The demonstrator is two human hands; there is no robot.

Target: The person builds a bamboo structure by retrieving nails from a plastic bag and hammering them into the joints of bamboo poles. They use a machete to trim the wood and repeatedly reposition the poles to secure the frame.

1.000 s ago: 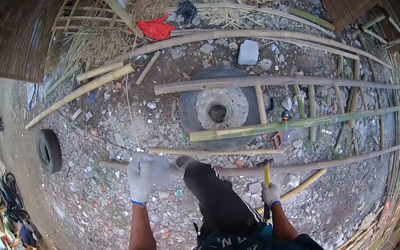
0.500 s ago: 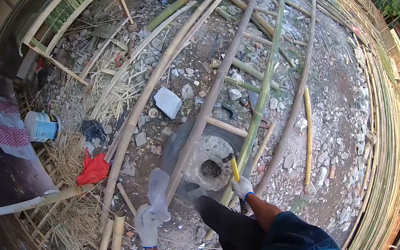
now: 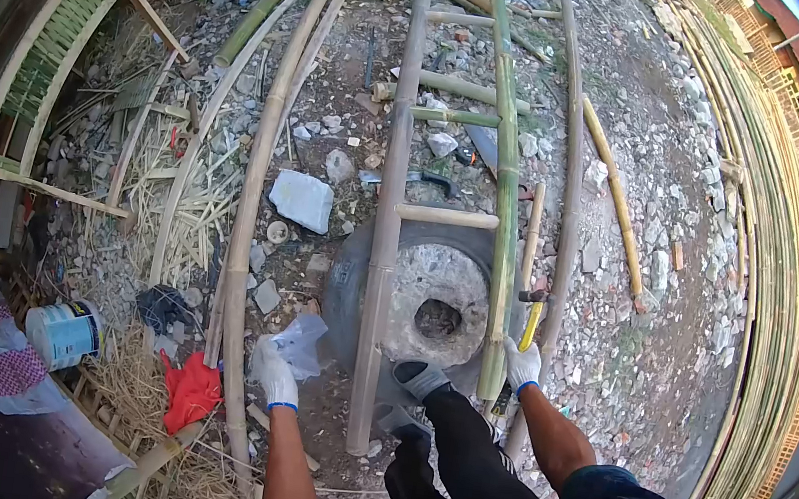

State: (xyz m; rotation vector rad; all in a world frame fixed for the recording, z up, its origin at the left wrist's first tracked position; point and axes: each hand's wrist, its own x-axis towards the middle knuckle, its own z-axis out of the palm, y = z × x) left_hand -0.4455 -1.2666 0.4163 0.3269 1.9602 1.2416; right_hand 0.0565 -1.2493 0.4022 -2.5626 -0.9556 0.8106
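Observation:
My left hand (image 3: 274, 372), in a white glove with a blue cuff, is closed on a clear plastic bag (image 3: 302, 343) that hangs out to the right of its fingers. My right hand (image 3: 522, 365), gloved the same way, grips a hammer (image 3: 534, 320) by its yellow handle, the dark head pointing up. The hammer is just right of the green rail of a bamboo ladder (image 3: 504, 263). The ladder's brown rail (image 3: 379, 287) and a rung (image 3: 446, 216) lie over a tire (image 3: 345, 283) around a round concrete block (image 3: 415, 282) with a hole in it.
Loose bamboo poles (image 3: 246, 229) lie on the stony ground to both sides. A white stone slab (image 3: 302, 200), a saw (image 3: 409, 178) and a red cloth (image 3: 192, 392) are nearby. A paint bucket (image 3: 63, 335) lies at left, below a woven bamboo frame (image 3: 61, 43). Stacked bamboo (image 3: 777, 219) lines the right.
The view has turned and shifted. My left hand, with the plastic bag, has moved up. My right hand has carried the hammer rightward, away from the concrete block, to the outer side of the green rail.

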